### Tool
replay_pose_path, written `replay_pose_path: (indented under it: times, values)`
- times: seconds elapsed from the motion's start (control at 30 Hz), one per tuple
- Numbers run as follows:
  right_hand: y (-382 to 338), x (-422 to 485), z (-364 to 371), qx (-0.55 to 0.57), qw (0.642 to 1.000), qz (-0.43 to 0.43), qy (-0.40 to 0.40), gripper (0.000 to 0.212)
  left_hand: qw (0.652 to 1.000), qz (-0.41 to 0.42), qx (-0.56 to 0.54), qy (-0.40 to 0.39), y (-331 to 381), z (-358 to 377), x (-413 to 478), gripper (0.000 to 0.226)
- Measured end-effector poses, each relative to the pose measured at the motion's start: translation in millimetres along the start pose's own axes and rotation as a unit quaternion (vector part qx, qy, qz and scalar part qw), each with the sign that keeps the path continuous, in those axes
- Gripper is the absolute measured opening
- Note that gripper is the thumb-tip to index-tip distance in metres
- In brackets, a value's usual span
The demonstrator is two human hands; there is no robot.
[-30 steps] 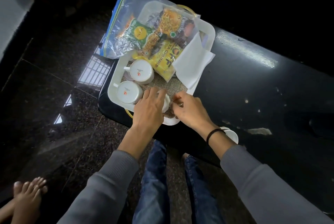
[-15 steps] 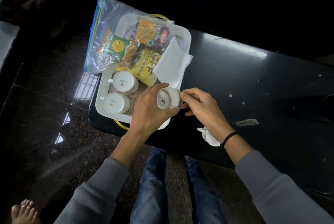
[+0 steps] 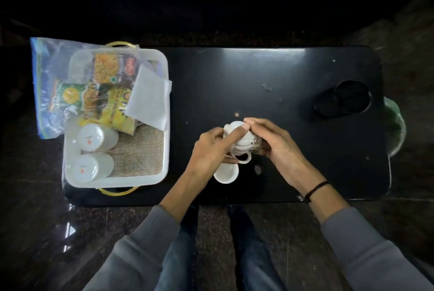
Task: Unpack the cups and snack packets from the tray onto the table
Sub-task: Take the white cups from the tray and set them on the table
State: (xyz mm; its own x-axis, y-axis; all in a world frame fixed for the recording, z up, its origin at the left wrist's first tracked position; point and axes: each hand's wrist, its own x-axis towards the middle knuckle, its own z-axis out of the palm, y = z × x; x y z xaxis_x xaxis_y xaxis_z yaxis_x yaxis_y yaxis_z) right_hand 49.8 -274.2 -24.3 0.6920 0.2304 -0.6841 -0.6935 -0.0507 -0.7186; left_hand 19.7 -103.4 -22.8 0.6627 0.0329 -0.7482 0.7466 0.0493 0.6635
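**Cup in both my hands, above the table**

Nearest me, my knees in jeans (image 3: 237, 250) and my grey sleeves (image 3: 366, 241) fill the bottom of the view. A black band (image 3: 315, 190) sits on my right wrist.

Just past the near edge of the black table (image 3: 293, 74), a white cup (image 3: 226, 173) stands on the tabletop, partly under my left hand. Above it I hold a ribbed white cup (image 3: 242, 143) on its side, its handle pointing down toward me. My left hand (image 3: 209, 149) wraps it from the left, thumb laid across its top. My right hand (image 3: 277, 142) closes on it from the right, fingertips on the patterned rim end. Both hands are clenched on this one cup, which is clear of the table.

To the left, the white tray (image 3: 115, 181) rests on the table's left end. Two cups (image 3: 92, 152) stand upside down in its near left corner, one just behind the other, on a woven mat (image 3: 138, 152). Behind them lie snack packets (image 3: 110, 93) inside a clear bag (image 3: 47, 83) that hangs off the tray's left side. A white napkin (image 3: 148, 100) lies over the tray's right edge, touching the packets.

Far right on the table is a round black recess (image 3: 342, 99).
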Motion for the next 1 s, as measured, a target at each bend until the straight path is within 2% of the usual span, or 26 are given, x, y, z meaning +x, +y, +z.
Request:
replay_pose_path:
  times: [0.1, 0.2, 0.33, 0.43, 0.5, 0.67, 1.0]
  values:
    - [9.3, -11.8, -34.5, 0.037, 0.999, 0.022, -0.013, 0.03, 0.998, -0.031, -0.026, -0.054, -3.2, 27.2, 3.8, 0.049]
    - [20.1, -24.1, -61.7, 0.026, 1.0, 0.002, -0.006, 0.037, 0.993, -0.052, -0.024, -0.103, -8.0, 48.5, 7.0, 0.044]
    - [35.2, -37.2, -82.2, -0.138, 0.986, -0.038, 0.089, 0.05, 0.991, -0.066, 0.022, -0.114, -19.3, 65.1, 13.2, 0.03]
    - [46.9, -42.5, -85.0, -0.296, 0.943, -0.067, 0.137, 0.061, 0.991, -0.085, 0.044, -0.098, -30.9, 73.2, 16.3, 0.026]
    - [53.6, -44.5, -82.6, -0.349, 0.921, -0.095, 0.144, 0.068, 0.989, -0.095, 0.066, -0.096, -39.9, 76.9, 17.1, 0.029]
    - [65.5, -44.4, -71.7, -0.444, 0.874, -0.152, 0.125, 0.065, 0.987, -0.104, 0.076, -0.095, -59.1, 78.2, 15.5, 0.035]
    - [74.7, -39.5, -69.8, -0.525, 0.826, -0.195, 0.064, 0.067, 0.989, -0.102, 0.083, -0.063, -70.3, 83.7, 9.7, 0.039]
